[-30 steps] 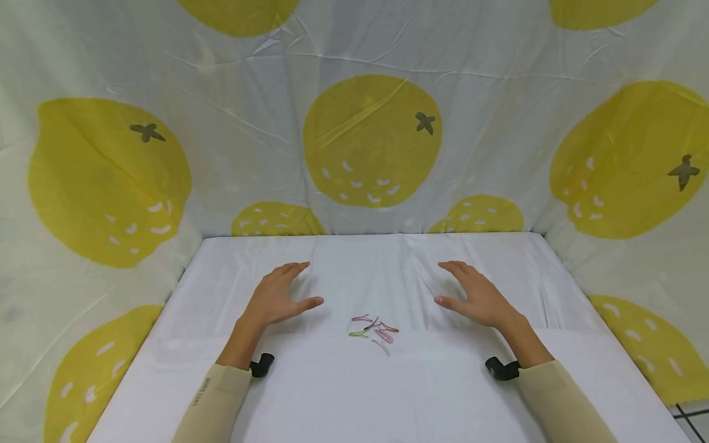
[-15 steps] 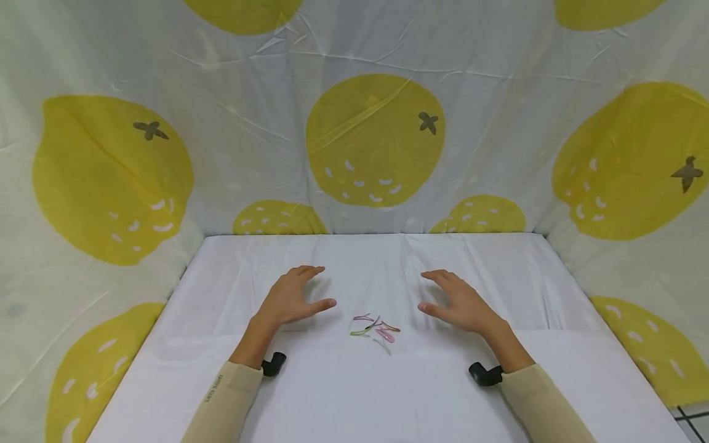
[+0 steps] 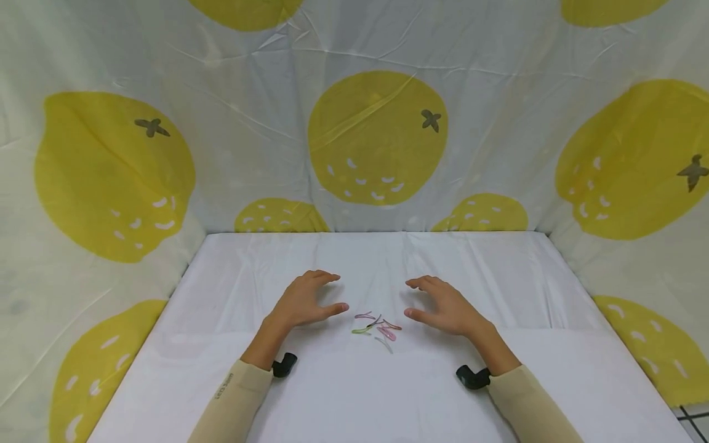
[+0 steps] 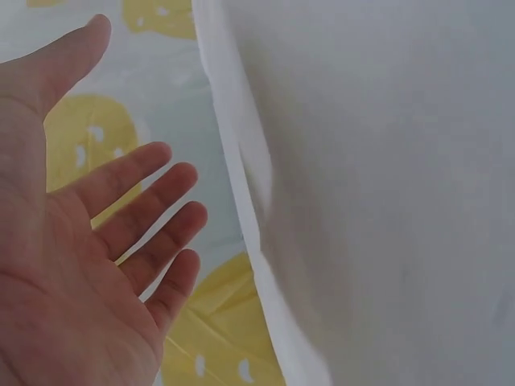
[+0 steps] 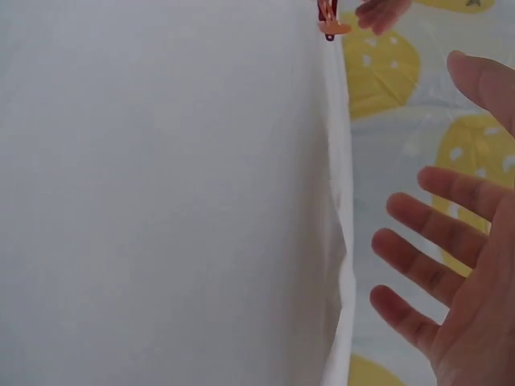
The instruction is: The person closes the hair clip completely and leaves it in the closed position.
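Observation:
A small cluster of thin, bright clips that look like hair clips lies on the white cloth between my hands in the head view. Among them are a green clip [image 3: 362,331], a pink clip [image 3: 387,334] and a pale grey clip [image 3: 384,344]. My left hand [image 3: 306,299] hovers left of the cluster, thumb spread and holding nothing. On the other side, my right hand [image 3: 447,307] is held likewise. Each palm faces inward. The left wrist view shows the left palm [image 4: 88,265] bare; the right wrist view shows an orange-red clip [image 5: 329,20] beyond the right fingers [image 5: 418,261].
A white cloth [image 3: 376,400] covers the table. Curtains with yellow lemon prints [image 3: 378,138] enclose the back and both sides. A black wrist camera [image 3: 285,365] sits on the left wrist, another black camera [image 3: 472,377] on the right.
Both hands have moved inward towards the clips, the left one rightward and the right one leftward, and slightly nearer to me. The clips lie as before.

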`<state>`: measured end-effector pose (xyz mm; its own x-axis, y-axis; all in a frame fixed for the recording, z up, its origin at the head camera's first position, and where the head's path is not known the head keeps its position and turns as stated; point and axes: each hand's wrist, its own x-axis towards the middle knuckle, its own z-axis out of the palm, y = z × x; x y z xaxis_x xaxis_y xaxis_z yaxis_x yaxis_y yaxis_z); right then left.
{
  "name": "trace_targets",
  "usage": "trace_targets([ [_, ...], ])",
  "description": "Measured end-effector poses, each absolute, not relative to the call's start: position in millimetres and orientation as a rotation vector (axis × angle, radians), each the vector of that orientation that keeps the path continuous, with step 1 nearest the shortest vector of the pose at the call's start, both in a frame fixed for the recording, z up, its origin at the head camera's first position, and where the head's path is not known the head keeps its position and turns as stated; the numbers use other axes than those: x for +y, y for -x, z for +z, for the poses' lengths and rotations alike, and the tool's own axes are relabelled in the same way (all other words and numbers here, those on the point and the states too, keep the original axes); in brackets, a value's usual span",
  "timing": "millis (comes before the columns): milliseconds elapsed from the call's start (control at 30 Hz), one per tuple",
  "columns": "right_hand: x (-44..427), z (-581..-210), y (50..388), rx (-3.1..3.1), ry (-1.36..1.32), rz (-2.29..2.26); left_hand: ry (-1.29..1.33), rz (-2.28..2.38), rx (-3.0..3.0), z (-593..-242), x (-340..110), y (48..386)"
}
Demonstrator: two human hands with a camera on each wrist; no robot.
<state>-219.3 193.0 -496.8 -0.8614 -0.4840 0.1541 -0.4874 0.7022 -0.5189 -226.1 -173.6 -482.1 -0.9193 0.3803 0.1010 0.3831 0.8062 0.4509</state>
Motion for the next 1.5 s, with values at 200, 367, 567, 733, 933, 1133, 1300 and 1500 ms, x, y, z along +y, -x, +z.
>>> trace_targets([
  [200, 183.8, -497.3, 217.4, -2.895, -0.887, 0.910, 0.692, -0.742, -2.968, -484.4, -164.1, 225.6],
  [367, 178.3, -500.1, 215.7, -2.886, -0.942, 0.906, 0.744, -0.728, -2.955, -487.6, -158.2, 226.3],
  [567, 172.4, -505.4, 215.5, -2.857, -1.006, 0.904, 0.872, -0.730, -2.914, -490.1, -149.4, 228.4],
  [733, 166.0, -507.1, 216.4, -2.856, -1.014, 0.906, 0.933, -0.757, -2.915, -491.4, -140.7, 230.3],
  [933, 157.7, -509.0, 217.3, -2.851, -1.037, 0.957, 0.976, -0.755, -2.942, -495.1, -132.5, 230.8],
  [1133, 150.5, -512.0, 220.3, -2.849, -1.067, 0.951, 1.029, -0.751, -2.933, -495.8, -127.4, 229.1],
  [1300, 146.3, -511.7, 219.9, -2.821, -1.087, 0.977, 1.031, -0.758, -2.952, -498.1, -125.2, 228.2],
  [1500, 142.0, -508.8, 218.1, -2.793, -1.101, 0.990, 1.065, -0.798, -2.939, -500.6, -122.7, 229.9],
])
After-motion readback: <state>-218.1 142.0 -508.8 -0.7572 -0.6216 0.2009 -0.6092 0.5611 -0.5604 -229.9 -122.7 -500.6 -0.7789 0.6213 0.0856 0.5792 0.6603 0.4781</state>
